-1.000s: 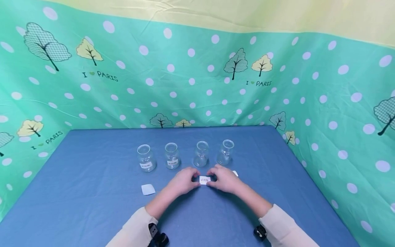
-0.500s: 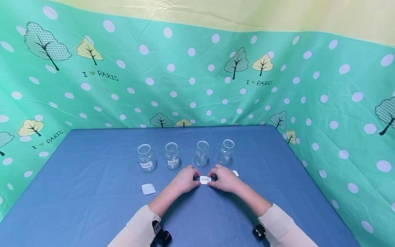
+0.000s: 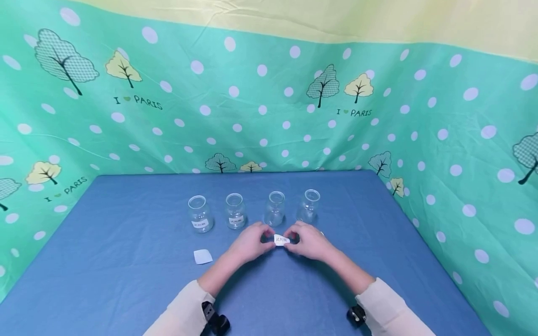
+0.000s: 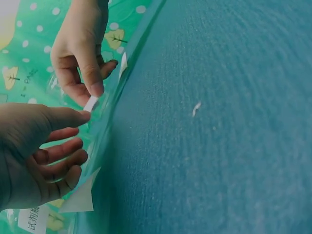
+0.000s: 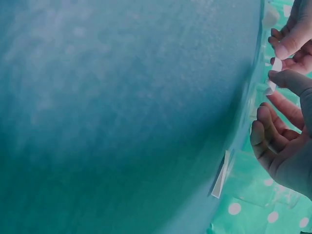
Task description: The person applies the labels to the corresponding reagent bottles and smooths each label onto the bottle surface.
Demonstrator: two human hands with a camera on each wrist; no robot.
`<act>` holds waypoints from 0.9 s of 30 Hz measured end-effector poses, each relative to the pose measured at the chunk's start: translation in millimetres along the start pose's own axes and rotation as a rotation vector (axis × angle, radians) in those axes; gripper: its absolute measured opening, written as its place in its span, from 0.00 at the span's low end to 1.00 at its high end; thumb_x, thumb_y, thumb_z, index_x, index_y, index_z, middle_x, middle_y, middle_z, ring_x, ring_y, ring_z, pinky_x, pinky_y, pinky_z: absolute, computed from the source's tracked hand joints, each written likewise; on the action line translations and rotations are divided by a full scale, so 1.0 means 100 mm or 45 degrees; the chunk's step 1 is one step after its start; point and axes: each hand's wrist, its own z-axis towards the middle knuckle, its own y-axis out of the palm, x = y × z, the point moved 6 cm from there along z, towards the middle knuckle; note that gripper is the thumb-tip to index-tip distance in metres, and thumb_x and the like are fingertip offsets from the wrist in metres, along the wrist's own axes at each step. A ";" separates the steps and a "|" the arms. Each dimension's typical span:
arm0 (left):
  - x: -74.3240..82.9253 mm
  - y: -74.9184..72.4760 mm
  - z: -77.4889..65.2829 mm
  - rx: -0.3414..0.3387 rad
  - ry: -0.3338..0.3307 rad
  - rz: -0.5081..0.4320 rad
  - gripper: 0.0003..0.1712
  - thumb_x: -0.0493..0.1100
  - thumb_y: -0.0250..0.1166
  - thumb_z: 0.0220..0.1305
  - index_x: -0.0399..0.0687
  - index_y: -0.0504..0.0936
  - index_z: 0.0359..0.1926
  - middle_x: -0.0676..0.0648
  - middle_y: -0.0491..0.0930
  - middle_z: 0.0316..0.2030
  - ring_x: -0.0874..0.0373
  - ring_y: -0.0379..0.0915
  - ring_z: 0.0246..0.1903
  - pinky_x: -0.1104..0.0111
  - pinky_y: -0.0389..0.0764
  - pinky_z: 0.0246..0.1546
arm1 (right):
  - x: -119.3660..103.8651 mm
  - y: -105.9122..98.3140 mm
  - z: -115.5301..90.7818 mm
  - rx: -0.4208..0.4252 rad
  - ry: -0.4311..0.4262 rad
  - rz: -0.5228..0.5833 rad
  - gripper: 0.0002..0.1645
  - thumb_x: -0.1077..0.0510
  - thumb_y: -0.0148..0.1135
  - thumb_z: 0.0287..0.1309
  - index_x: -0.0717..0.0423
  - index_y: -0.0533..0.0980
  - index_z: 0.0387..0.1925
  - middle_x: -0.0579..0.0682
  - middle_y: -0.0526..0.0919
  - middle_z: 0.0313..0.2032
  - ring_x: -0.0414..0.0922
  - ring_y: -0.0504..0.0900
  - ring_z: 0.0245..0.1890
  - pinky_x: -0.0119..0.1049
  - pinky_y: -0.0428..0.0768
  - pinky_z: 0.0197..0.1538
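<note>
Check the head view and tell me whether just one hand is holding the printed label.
No, the left hand and the right hand both pinch the printed label between them.

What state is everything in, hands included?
Label: held at both ends
Left hand: pinching label
Right hand: pinching label
Leftmost jar: upright, lidless, labelled
Second jar: upright, lidless, labelled
Third jar: upright, lidless, apparently unlabelled
Rightmost jar: upright, lidless, apparently unlabelled
Left paper: lying unheld
Right paper: lying unheld
</note>
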 end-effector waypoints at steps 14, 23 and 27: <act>0.01 -0.11 -0.05 0.053 -0.061 -0.393 0.06 0.43 0.64 0.60 0.46 0.83 0.36 0.50 0.80 0.30 0.65 0.70 0.23 0.75 0.73 0.25 | -0.02 -0.17 -0.01 0.084 -0.010 0.224 0.10 0.55 0.70 0.49 0.50 0.81 0.36 0.46 0.76 0.29 0.35 0.70 0.22 0.26 0.71 0.26; -0.03 -0.12 -0.06 0.078 -0.113 -0.544 0.06 0.41 0.63 0.60 0.44 0.83 0.35 0.49 0.81 0.27 0.64 0.70 0.23 0.74 0.73 0.25 | -0.07 -0.23 -0.02 0.102 0.036 0.268 0.15 0.53 0.68 0.51 0.49 0.80 0.42 0.49 0.77 0.32 0.37 0.69 0.21 0.28 0.70 0.25; -0.05 -0.14 -0.06 0.110 -0.151 -0.567 0.06 0.40 0.63 0.59 0.43 0.83 0.35 0.49 0.80 0.26 0.64 0.70 0.22 0.74 0.73 0.24 | -0.13 -0.27 -0.03 0.173 0.010 0.286 0.14 0.54 0.69 0.51 0.48 0.80 0.41 0.49 0.77 0.30 0.38 0.69 0.21 0.28 0.70 0.25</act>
